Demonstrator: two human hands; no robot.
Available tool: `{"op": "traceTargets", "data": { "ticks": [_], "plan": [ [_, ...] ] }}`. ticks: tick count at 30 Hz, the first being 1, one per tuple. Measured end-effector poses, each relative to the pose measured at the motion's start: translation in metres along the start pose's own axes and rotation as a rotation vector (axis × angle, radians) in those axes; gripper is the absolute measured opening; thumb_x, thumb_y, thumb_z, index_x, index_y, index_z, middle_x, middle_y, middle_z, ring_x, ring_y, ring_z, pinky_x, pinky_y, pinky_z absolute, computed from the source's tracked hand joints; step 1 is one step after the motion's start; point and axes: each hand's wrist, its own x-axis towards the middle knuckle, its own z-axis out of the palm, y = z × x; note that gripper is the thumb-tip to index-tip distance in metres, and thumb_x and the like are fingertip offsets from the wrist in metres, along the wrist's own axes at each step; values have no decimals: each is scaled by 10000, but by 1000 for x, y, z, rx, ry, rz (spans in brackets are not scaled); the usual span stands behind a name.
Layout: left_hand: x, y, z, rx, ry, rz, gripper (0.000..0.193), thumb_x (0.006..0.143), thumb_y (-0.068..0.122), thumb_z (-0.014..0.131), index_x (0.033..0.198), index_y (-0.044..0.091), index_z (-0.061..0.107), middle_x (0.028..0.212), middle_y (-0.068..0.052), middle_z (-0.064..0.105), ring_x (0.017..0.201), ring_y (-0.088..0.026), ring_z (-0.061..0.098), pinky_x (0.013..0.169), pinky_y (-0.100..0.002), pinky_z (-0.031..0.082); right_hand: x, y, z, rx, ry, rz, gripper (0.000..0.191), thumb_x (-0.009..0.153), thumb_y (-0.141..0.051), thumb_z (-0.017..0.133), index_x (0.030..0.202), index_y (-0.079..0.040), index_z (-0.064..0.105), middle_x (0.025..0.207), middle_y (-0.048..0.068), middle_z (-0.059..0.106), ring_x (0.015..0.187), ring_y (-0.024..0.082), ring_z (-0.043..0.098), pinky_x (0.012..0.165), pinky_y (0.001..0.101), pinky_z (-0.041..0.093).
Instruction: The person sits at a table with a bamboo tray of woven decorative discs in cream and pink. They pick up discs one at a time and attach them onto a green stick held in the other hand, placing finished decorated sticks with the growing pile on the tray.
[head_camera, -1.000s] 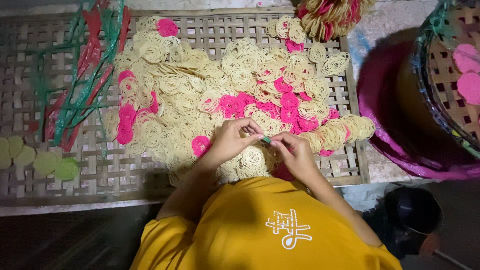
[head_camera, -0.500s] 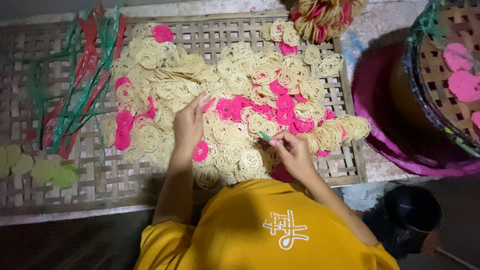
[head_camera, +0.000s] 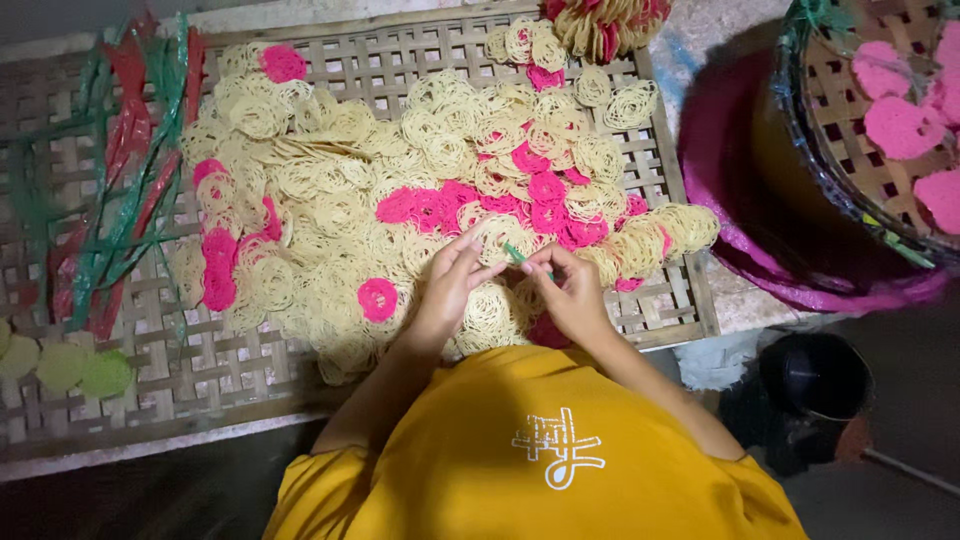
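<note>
Over the woven tray heaped with yellow and pink noodle rounds, the left hand and right hand pinch a thin green strip between their fingertips.

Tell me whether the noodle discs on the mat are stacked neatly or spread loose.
Spread loose: yellow and pink discs lie scattered, overlapping, across the woven mat.

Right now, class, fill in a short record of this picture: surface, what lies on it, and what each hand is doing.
surface: woven bamboo tray
on it: heap of pale yellow noodle discs mixed with pink discs
left hand: fingertips at a thin green strip
right hand: pinching the same strip
left edge: red and green strips
right side: round basket with pink discs
</note>
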Motion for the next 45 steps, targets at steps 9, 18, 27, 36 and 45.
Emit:
{"op": "traceTargets", "data": {
  "ticks": [9,18,27,36,45],
  "plan": [
    [-17,14,23,343,-116,-17,433,1089,183,387,1494,71,493,1465,-166,582,1277,-229,629,1117,-352,503,6,6,1,-35,56,5,100,968,-90,697,907,-11,706,702,-38,592,666,33,479,606,228,401],
    [-16,-2,23,313,-258,140,393,1119,157,435,1412,-47,599,1434,-156,641,1321,-192,595,1154,-338,426,-4,7,-26,19,5,73,127,992,-128,675,1009,-6,708,864,16,696,774,67,606,712,243,499],
    [-18,13,52,448,-402,312,362,1127,119,481,1452,7,596,1443,-139,659,1330,-205,621,1243,-366,350,-21,-12,-43,-273,22,-339,241,1033,-76,548,1229,56,596,1169,146,624,1104,235,598,971,351,464],
    [-19,49,-24,1762,-113,147,748,755,-138,557,1457,118,523,1594,-127,378,1459,-329,272,1189,-473,150,-21,19,-37,173,6,44,228,1081,-129,497,1020,11,666,898,18,652,803,90,590,732,261,484],
    [-19,42,-41,704,-28,74,438,1091,145,422,1525,91,455,1459,-144,628,1331,-284,622,1158,-425,469,-9,-7,-13,-39,-128,-80,207,1044,-111,572,1024,20,732,835,55,658,776,112,598,704,296,482]
  ]
}}
